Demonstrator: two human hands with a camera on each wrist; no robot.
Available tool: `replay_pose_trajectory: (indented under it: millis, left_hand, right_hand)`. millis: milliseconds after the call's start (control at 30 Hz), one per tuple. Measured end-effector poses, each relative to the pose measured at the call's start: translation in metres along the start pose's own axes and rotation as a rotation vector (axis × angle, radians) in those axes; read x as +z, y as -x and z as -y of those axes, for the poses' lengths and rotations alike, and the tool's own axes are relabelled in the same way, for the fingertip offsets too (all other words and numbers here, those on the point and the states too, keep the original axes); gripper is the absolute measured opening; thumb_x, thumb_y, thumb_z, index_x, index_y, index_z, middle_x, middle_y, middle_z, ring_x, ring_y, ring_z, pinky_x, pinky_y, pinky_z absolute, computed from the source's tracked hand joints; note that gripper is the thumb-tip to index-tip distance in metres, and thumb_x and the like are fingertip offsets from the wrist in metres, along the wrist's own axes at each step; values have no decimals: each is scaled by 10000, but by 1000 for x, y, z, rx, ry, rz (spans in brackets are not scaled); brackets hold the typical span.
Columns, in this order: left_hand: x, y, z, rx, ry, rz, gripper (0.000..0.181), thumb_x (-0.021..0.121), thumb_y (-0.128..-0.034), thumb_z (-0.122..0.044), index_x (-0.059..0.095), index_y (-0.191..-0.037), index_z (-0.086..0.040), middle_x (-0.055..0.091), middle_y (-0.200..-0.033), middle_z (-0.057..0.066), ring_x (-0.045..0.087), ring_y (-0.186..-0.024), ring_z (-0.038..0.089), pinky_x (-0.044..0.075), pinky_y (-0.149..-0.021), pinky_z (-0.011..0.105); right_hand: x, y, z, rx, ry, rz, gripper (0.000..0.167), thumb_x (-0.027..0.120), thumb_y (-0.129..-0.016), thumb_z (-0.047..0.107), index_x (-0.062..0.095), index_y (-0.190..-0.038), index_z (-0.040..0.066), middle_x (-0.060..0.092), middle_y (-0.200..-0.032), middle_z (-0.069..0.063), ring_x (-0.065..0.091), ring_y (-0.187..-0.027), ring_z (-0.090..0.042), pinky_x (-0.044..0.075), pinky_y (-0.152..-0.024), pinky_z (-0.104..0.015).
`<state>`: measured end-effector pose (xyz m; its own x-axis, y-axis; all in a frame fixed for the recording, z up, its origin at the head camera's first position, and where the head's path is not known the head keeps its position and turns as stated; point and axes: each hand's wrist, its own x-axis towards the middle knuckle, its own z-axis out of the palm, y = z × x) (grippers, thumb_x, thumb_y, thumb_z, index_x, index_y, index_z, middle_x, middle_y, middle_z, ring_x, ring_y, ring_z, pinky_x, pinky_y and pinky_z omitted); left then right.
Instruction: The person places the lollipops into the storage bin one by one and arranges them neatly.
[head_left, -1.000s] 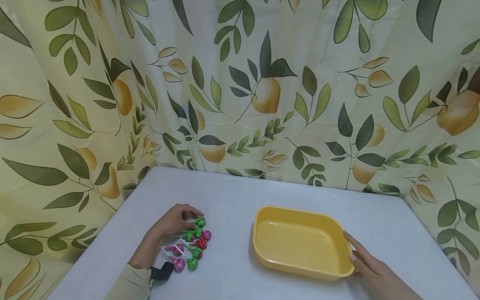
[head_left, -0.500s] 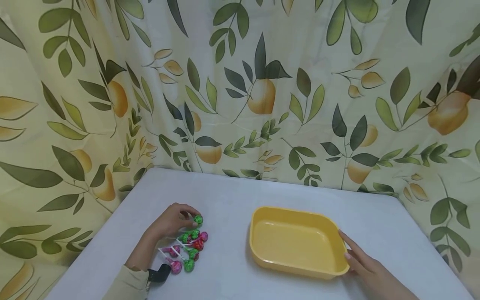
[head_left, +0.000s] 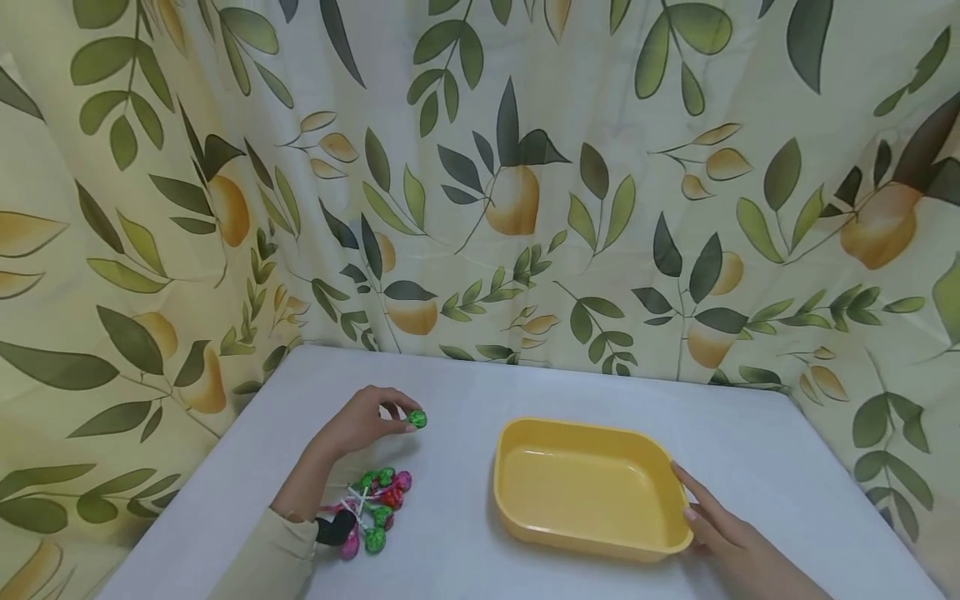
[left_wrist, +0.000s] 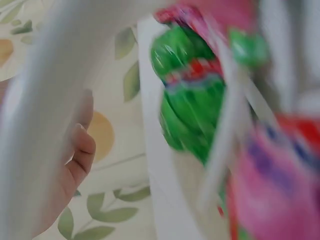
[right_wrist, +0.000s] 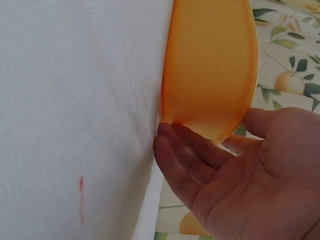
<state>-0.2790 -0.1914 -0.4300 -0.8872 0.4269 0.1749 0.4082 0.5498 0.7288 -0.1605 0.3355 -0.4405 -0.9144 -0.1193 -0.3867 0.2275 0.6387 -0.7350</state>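
In the head view my left hand [head_left: 367,422] pinches a green-wrapped lollipop [head_left: 417,418] between thumb and fingers, above the table. Below that hand lies a pile of green, pink and red lollipops [head_left: 377,517] with white sticks. Green and pink wrappers [left_wrist: 192,100] show close up and blurred in the left wrist view, beside part of the left hand [left_wrist: 70,175]. My right hand [head_left: 731,533] holds the right end of a yellow tray [head_left: 592,542]; in the right wrist view its fingers [right_wrist: 192,155] rest against the tray's outer wall [right_wrist: 210,65].
The table [head_left: 450,400] has a white cover. Behind it and along its left side hangs a curtain [head_left: 480,250] printed with fruit and leaves. A black strap piece [head_left: 337,528] on the left wrist is over the edge of the lollipop pile.
My left hand has lifted the green lollipop from beside the pile and moved it slightly up and right. The right hand keeps its place at the tray. The head view has shifted a little.
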Motion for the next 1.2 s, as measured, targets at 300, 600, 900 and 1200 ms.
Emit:
replay_pose_trajectory:
  millis: [300,600,900,1200]
  left_hand:
    - [7,-14,-15,7,-8,16,178,823,-905,-141,800,-1080,-164,725,-985,-92,617,-901,164,490,-799,380]
    - [11,-34,-41,23,-8,60,201,819,-910,-142,793,-1109,-155,709,-970,-94,608,-909,169,511,-755,353]
    - [27,-51,-60,86,25,89,220,818,-904,-90,779,-1119,-104,698,-942,-72,621,-872,185,526,-721,325]
    - [44,-70,-80,100,28,108,214,820,-912,-134,785,-1123,-134,702,-967,-90,630,-888,164,528,-733,302]
  right_hand:
    - [3,2,2,8,38,-2,808,405,-1033,663,108,-1677,276,619,-1268,-65,567,-1051,-243,378,-972,-708]
    - [4,5,0,-21,43,-6,761,378,-1055,629,86,-1676,299,606,-1061,-53,540,-1010,-238,383,-966,-618]
    - [3,8,-1,-20,42,-7,747,344,-1062,631,70,-1675,304,594,-983,-72,535,-1005,-237,369,-970,-638]
    - [1,10,-2,-62,67,-18,710,349,-1070,618,76,-1670,355,602,-1022,-63,529,-1034,-243,347,-1006,-664]
